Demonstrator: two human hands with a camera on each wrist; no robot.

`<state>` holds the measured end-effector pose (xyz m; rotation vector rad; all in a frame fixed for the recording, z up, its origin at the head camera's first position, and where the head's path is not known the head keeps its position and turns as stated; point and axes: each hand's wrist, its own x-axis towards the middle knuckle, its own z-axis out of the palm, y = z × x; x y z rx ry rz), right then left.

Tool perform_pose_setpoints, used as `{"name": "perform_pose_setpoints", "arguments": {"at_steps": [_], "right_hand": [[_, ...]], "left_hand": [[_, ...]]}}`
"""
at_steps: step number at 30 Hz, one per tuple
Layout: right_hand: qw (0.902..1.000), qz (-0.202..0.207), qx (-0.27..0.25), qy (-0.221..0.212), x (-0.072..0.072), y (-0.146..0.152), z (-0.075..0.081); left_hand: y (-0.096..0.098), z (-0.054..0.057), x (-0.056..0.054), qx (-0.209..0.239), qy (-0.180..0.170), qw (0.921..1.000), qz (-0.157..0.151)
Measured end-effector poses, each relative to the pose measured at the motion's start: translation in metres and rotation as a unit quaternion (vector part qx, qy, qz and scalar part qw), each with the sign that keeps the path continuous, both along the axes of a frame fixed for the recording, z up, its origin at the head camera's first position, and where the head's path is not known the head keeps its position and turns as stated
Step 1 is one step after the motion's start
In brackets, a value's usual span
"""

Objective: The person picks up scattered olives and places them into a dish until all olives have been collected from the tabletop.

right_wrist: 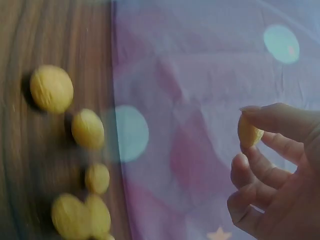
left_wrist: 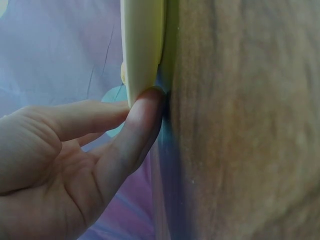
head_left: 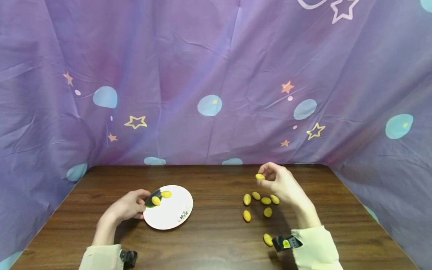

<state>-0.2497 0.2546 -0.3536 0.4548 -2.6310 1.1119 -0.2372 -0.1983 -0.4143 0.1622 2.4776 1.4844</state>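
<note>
My left hand (head_left: 125, 206) pinches the left rim of a white plate (head_left: 165, 219) with a small leaf print. In the left wrist view the thumb and fingers meet at the edge of the plate (left_wrist: 141, 45), close against the table. Two small yellow oval fruits (head_left: 166, 194) sit near its dark green far-left side. Above the far right of the table, my right hand (head_left: 282, 185) holds another yellow oval fruit (right_wrist: 249, 131) between thumb and fingertips. Several more wrinkled yellow fruits (head_left: 247, 199) lie scattered on the table below and nearer than that hand.
The brown wooden table (head_left: 216, 240) ends at a purple patterned cloth (head_left: 182, 82) hanging behind it and at both sides. One yellow fruit (head_left: 267, 240) lies apart at the front, beside the black device (head_left: 285, 243) on the right wrist.
</note>
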Motion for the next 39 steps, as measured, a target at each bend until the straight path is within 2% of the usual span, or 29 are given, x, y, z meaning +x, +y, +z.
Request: {"name": "perform_pose_setpoints", "arguments": {"at_steps": [16,23,31,36,39], "right_hand": [[0.9972,0.038,-0.063,0.011,0.006,-0.071,-0.005],[0.9925,0.065,-0.103,-0.011,0.004,-0.109,-0.014],[0.9837,0.101,-0.139,-0.055,-0.018,-0.160,-0.036],[0.9793,0.093,-0.150,-0.100,-0.033,-0.187,-0.049],[0.9842,0.075,-0.122,-0.104,-0.040,-0.199,-0.054]], "left_hand": [[-0.002,-0.001,0.000,0.017,0.003,0.9998,-0.003],[-0.002,-0.002,-0.002,0.014,0.005,0.9999,-0.006],[-0.003,0.000,-0.002,-0.002,0.001,1.0000,0.005],[-0.002,0.001,-0.001,0.003,-0.003,1.0000,0.009],[-0.001,0.001,-0.001,0.004,-0.002,1.0000,0.008]]}}
